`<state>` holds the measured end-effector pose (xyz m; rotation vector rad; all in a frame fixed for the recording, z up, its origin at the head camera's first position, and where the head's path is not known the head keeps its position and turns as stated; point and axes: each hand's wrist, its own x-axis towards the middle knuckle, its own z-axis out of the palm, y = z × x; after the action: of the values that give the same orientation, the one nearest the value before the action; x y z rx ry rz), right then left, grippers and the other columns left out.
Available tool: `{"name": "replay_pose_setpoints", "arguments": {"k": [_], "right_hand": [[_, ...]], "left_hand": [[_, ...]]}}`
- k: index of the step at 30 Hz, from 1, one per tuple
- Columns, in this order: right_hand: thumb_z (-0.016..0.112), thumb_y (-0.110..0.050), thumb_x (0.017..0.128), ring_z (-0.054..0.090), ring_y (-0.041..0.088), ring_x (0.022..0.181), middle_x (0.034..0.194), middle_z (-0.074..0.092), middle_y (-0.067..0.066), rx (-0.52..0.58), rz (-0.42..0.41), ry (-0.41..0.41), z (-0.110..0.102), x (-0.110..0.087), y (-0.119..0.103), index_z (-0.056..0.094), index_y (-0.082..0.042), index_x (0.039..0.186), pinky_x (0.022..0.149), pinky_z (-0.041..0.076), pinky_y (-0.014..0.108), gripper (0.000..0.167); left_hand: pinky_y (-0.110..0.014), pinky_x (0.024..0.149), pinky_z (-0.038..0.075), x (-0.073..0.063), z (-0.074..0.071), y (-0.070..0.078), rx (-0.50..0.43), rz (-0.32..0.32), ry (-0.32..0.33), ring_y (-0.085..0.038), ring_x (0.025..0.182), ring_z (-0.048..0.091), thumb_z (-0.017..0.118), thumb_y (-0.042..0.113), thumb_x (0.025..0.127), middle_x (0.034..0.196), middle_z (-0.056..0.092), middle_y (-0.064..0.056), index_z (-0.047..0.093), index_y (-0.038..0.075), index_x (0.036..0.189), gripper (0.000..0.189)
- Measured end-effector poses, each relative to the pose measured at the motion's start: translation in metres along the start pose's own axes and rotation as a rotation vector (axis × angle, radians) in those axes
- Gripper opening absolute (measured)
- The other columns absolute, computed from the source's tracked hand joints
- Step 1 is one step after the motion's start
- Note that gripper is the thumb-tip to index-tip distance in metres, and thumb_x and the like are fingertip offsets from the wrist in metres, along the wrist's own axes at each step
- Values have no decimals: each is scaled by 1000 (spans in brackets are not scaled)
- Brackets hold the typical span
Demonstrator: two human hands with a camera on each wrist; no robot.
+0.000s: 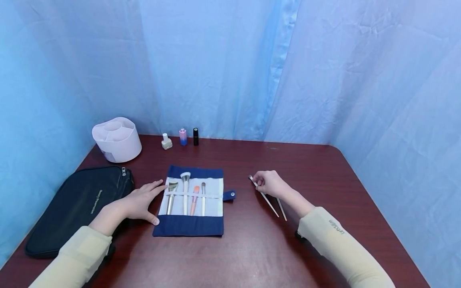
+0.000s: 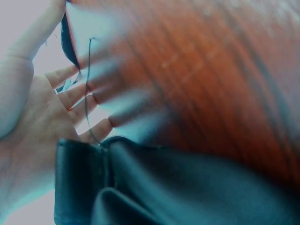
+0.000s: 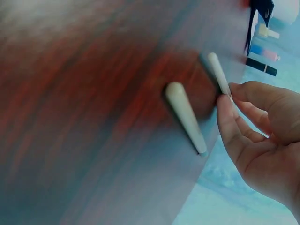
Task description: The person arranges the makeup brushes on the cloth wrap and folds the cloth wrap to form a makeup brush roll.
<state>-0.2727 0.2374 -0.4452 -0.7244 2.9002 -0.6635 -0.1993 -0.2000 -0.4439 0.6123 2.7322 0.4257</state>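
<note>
A navy brush roll point(image 1: 188, 226) lies unfolded on the table in the head view, several makeup brushes tucked under its white strap. At its left edge is my left hand point(image 1: 142, 201), fingers spread and thumb near the navy bottom flap; the left wrist view shows its palm and straight fingers. To the right of the roll, my right hand point(image 1: 270, 184) pinches a thin pale-handled makeup brush point(image 3: 218, 70) between thumb and fingertips, close to its bristle end. A second pale-handled makeup brush point(image 3: 186, 115) lies beside it on the table, its upper part hidden under the hand in the head view.
A black zipped case point(image 1: 72, 212) sits at the left, partly under my left forearm. Behind it stands a white divided organizer point(image 1: 124, 146). Along the back edge are a nail polish bottle point(image 1: 166, 143), a pink-and-blue bottle point(image 1: 183, 137) and a black tube point(image 1: 195, 137). Blue curtains surround the table.
</note>
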Motion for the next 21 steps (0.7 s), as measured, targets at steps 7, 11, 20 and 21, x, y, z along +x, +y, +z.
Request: {"name": "replay_pose_setpoints", "arguments": {"k": [7,11,20,21], "right_hand": [[68,0,74,49,10,62,71,59,0,-24,15,-24,4,4,-4,63,-8,96,58,42,25,24],[69,-1,74,49,11,61,70,57,-2,-5,53,-56,3,4,-8,59,-10,99,58,42,26,29],[68,-4,77,52,12,66,75,57,-2,80,-4,-56,-10,7,-31,58,-11,107,60,45,26,33],[68,-4,77,52,12,67,76,57,-2,87,-19,-47,-13,8,-34,59,-10,107,60,45,26,32]], "left_hand": [[-68,101,24,0,-1,1,-8,0,-8,-46,136,23,81,53,62,153,19,-22,29,7,147,110],[-68,101,24,1,-2,1,-9,2,-10,-46,136,23,81,53,62,154,19,-22,28,8,148,110],[-68,102,24,0,-2,2,-12,-8,-15,-45,136,22,82,53,62,154,19,-22,28,8,148,110],[-68,102,24,0,-2,2,-11,-4,-13,-46,136,22,82,53,62,153,19,-23,29,7,147,110]]}}
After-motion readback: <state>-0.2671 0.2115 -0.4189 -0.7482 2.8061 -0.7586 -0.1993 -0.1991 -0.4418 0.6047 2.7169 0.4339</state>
